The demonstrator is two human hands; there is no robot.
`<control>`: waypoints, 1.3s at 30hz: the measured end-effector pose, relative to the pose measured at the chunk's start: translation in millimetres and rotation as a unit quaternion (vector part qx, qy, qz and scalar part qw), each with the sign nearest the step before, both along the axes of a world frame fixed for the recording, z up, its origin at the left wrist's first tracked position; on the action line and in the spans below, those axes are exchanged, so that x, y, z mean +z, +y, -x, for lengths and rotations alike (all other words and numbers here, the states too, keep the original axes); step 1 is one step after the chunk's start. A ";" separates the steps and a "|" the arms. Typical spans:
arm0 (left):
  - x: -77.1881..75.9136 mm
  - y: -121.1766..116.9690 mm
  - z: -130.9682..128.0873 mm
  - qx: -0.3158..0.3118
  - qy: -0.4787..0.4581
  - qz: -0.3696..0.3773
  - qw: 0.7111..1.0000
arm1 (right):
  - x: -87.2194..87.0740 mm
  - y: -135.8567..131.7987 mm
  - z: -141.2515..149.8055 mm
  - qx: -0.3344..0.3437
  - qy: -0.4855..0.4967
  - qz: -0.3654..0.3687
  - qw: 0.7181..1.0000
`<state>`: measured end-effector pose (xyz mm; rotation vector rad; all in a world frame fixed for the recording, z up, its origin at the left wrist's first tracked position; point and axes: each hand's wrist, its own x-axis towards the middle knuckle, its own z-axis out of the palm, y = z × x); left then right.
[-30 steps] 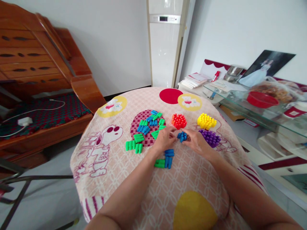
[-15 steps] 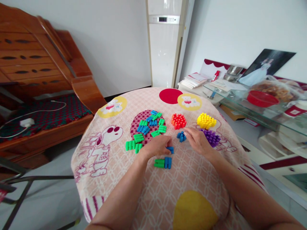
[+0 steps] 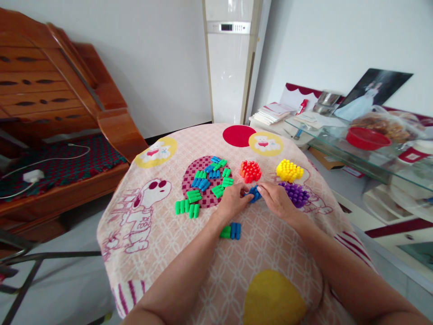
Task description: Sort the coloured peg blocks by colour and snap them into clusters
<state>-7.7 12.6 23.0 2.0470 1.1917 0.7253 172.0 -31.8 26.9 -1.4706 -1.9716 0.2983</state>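
A big round surface (image 3: 257, 255) has a pink cloth on it, and the left hand (image 3: 234, 199) and right hand (image 3: 276, 199) meet above its middle, both nearly closed, thumbs and fingertips pinching a little blue bunch (image 3: 255, 194). The purple pile (image 3: 297, 195) sits just beside the right hand, with the yellow pile (image 3: 289, 170) and red pile (image 3: 251, 172) farther back. The small blue bunch lies right between the hands, neither one nearer, but fingers hide which way its long side points.
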 end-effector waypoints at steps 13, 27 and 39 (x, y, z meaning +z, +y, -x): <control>-4.5 -0.4 -0.6 -0.007 -0.073 0.070 0.995 | 0.3 0.2 -0.2 0.008 0.015 0.007 1.000; -1.1 48.4 96.1 0.220 0.139 -0.124 0.958 | -4.5 1.6 -1.3 -0.005 0.003 0.002 1.000; 7.0 39.0 56.9 0.104 0.001 -0.098 0.990 | 0.0 -0.1 0.9 0.003 0.013 0.009 1.000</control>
